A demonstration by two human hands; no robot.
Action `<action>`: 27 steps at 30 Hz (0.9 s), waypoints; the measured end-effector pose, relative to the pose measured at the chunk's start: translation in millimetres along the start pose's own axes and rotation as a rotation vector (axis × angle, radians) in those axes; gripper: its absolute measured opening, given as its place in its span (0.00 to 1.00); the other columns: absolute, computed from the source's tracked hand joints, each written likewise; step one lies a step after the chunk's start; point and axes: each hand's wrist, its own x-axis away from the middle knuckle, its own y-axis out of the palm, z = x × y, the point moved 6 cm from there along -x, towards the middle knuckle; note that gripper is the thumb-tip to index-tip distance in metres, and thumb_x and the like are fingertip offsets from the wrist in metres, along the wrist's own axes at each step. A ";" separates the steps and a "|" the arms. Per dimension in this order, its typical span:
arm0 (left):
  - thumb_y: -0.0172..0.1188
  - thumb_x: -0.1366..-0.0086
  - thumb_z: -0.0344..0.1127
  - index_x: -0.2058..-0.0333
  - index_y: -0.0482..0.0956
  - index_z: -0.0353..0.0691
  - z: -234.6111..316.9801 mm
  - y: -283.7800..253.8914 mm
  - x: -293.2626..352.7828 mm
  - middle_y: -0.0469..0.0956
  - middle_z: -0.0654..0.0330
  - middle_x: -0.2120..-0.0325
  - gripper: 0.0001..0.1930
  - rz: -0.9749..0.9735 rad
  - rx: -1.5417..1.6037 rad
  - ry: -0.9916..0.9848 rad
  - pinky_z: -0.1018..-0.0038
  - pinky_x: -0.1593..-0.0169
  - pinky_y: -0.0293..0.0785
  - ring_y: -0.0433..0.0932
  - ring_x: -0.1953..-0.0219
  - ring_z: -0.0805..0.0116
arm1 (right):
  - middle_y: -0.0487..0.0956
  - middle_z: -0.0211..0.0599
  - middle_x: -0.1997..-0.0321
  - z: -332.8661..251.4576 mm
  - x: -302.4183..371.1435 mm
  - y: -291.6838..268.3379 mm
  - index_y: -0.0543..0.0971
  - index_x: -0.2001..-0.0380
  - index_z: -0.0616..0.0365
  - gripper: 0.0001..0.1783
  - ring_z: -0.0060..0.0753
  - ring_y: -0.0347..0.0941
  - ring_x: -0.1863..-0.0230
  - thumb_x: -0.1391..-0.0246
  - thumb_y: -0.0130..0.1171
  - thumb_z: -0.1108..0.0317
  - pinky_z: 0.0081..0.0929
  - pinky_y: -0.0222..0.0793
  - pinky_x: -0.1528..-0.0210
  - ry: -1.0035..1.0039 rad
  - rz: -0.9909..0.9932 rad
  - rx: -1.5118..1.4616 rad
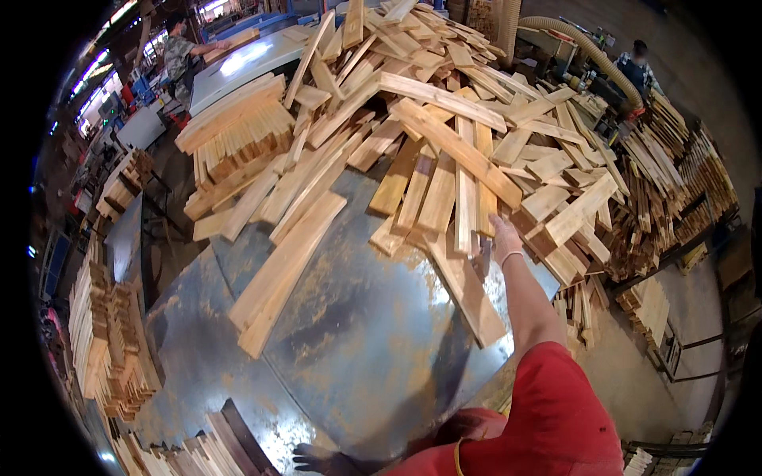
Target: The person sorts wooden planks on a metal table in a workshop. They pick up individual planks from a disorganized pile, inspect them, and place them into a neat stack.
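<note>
Wooden board (485,182), near end apparently touching right hand (506,240).

A red short-sleeved shirt (559,412), a thin yellow strip (458,458) against it, a pale wristband (513,255)

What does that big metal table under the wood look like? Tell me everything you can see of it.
The table has a broad, flat, grey-blue top that looks like sheet metal, blotched with tan marks and shining brightly where light strikes it. Thin seam lines run across it. Its far part is buried under a heap of loose wooden boards, and some boards rest directly on the nearer surface. Whatever supports it is hidden.
</note>
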 end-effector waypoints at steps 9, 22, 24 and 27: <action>0.70 0.35 0.44 0.30 0.66 0.31 127.8 -71.2 -55.0 0.69 0.37 0.32 0.40 -0.406 0.883 0.202 0.55 0.27 0.64 0.68 0.30 0.39 | 0.83 0.35 0.47 42.0 -48.7 65.2 0.78 0.42 0.51 0.25 0.41 0.78 0.45 0.40 0.71 0.59 0.51 0.79 0.52 0.304 -0.382 -0.321; 0.66 0.37 0.44 0.37 0.75 0.40 109.6 -103.6 -34.0 0.76 0.46 0.41 0.31 -0.131 1.014 0.080 0.53 0.36 0.71 0.76 0.39 0.44 | 0.83 0.36 0.59 16.9 408.7 186.8 0.74 0.36 0.56 0.28 0.33 0.79 0.63 0.37 0.68 0.67 0.33 0.77 0.61 0.452 -1.373 -0.381; 0.65 0.36 0.45 0.36 0.74 0.40 86.9 -96.7 -10.2 0.76 0.45 0.41 0.31 -0.073 0.895 -0.019 0.55 0.37 0.72 0.77 0.40 0.46 | 0.83 0.37 0.58 52.2 430.1 186.7 0.74 0.36 0.57 0.28 0.34 0.80 0.62 0.37 0.69 0.65 0.36 0.77 0.60 0.434 -1.415 -0.177; 0.62 0.35 0.44 0.37 0.74 0.39 47.2 -66.3 27.4 0.77 0.46 0.44 0.29 0.092 0.695 -0.192 0.56 0.42 0.75 0.79 0.45 0.46 | 0.82 0.35 0.61 95.1 431.1 155.1 0.78 0.42 0.58 0.24 0.33 0.78 0.62 0.38 0.70 0.64 0.37 0.76 0.59 0.396 -1.251 0.072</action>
